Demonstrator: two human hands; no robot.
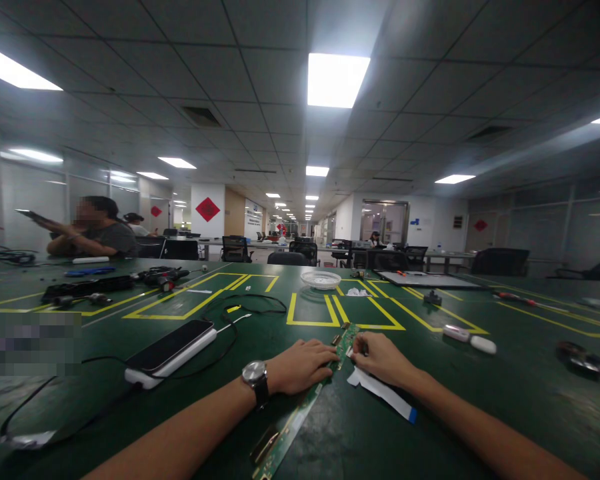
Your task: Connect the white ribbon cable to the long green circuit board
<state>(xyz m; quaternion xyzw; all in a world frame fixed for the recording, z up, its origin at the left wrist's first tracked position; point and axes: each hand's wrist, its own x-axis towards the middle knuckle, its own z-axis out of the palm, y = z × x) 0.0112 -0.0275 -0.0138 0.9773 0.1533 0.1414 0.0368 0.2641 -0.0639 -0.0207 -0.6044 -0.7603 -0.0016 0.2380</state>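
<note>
A long, narrow green circuit board (300, 415) lies slantwise on the green table in front of me. My left hand (300, 365), with a watch on its wrist, lies across the board, fingers stretched out and fingertips touching it; the thumb is hidden. Beside the board's far part, my right hand (380, 357) is closed in a pinch at its edge. A white flat ribbon cable (385, 395) with a blue end runs out from under that hand. Its pinched end is mostly covered by my fingers, so I cannot tell whether it sits in a connector.
Left of my arm stand a phone on a white block (173, 350) and a loose black cable (275, 300). Ahead is a white basket (321, 280). White earbud-like cases (470, 339) and a screwdriver (517, 299) lie right. A person (105, 230) sits far left.
</note>
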